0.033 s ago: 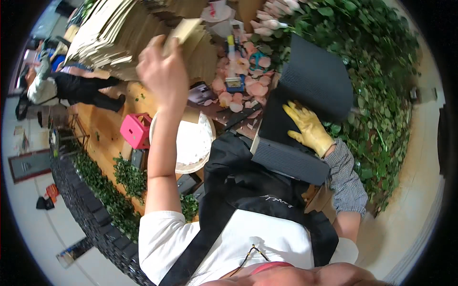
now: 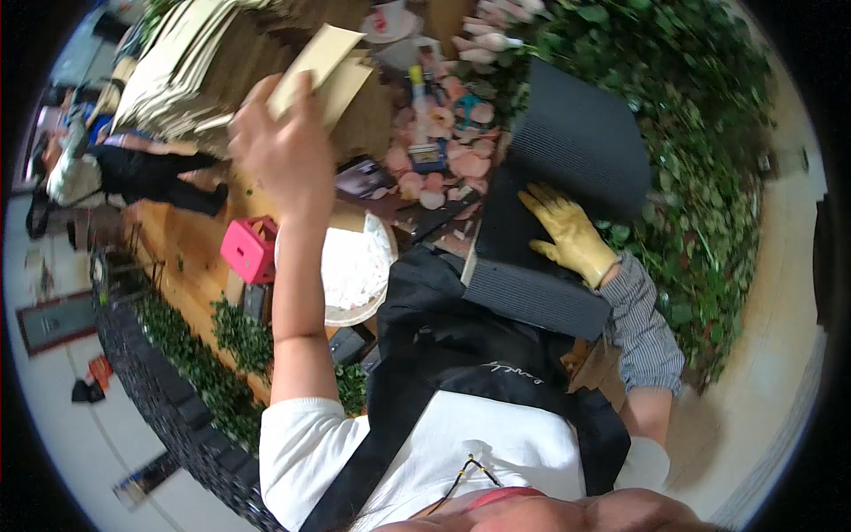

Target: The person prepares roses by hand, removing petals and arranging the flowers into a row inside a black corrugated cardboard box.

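My bare left hand (image 2: 288,151), blurred by motion, is raised at the upper left with a tan cardboard piece (image 2: 326,55) pinched in its fingers. Behind it stands a tall stack of tan cardboard sheets (image 2: 177,75). My right hand (image 2: 574,238) wears a yellow rubber glove and lies flat, fingers spread, in the middle of a dark corrugated sheet. That sheet's far flap (image 2: 581,133) curves up, and its near flap (image 2: 536,300) slopes down toward my black apron (image 2: 443,328). Whatever lies beneath the glove is hidden.
Pink petals (image 2: 465,160) litter the table beside a yellow-capped tube (image 2: 417,89). Leafy green stems (image 2: 700,204) fill the right side. A white-lined basket (image 2: 359,275) and a pink stool (image 2: 248,250) stand left. Another person (image 2: 133,177) is at the far left.
My left hand has moved slightly left and down, and more of the cardboard piece shows. The gloved right hand stays on the dark sheet; the whole view has shifted a little.
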`<action>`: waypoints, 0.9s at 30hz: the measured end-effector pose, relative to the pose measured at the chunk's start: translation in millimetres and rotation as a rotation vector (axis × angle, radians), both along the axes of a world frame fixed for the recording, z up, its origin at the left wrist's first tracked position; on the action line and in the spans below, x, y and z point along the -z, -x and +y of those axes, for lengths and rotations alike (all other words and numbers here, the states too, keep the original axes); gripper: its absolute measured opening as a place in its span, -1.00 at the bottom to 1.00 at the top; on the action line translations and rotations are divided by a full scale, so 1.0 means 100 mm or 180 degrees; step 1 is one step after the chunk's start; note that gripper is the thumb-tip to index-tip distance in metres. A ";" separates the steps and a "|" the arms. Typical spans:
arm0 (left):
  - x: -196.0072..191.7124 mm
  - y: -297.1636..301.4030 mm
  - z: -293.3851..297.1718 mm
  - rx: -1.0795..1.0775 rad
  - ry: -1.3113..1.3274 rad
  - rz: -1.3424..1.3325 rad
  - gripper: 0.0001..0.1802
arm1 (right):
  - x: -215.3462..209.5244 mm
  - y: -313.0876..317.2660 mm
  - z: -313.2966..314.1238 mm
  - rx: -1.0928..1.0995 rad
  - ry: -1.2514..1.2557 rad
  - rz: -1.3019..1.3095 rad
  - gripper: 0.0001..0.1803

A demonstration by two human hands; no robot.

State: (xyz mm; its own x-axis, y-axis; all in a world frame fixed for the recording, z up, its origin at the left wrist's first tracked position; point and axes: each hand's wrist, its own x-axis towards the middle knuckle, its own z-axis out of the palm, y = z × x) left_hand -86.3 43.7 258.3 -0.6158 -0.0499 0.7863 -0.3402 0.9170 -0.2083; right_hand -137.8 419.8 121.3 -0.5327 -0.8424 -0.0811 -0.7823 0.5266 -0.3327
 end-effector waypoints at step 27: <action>1.09 0.22 1.53 0.2322 -0.3529 -0.4182 -0.66 | -0.31 -0.04 -0.17 0.0430 -0.1373 -0.0137 -0.16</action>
State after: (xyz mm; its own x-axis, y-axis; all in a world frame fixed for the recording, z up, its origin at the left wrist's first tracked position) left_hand -108.0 196.4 148.8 -0.8568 0.3780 -0.3506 -0.0053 0.6736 0.7391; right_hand -133.8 402.6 152.5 -0.6240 -0.6499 -0.4339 -0.6872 0.7207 -0.0912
